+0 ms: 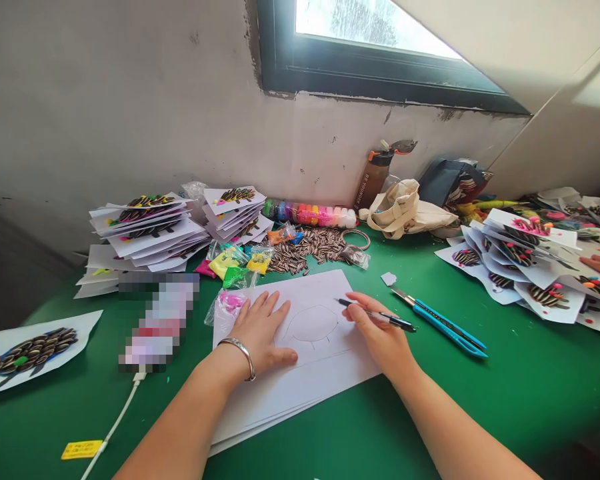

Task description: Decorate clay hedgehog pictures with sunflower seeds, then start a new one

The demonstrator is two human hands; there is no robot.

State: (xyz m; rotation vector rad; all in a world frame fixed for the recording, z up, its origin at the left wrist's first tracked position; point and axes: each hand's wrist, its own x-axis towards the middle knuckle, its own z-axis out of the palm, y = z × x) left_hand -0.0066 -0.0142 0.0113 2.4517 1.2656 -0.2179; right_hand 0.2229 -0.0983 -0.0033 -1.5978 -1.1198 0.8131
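Paper [330, 377] on table [350, 440], under spread left hand [261, 330]; right hand [383, 333] pinches pen [400, 323] by the outline [310, 323]. Best pinned firmly, strokes light, left hand clear of the ink.

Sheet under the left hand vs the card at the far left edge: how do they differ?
The sheet bears a thin line drawing; the card bears striped seeds and a green dab. The left hand rests on the sheet; no hand touches the card. The sheet tops other paper; the card lies on the green table. Both are white paper.
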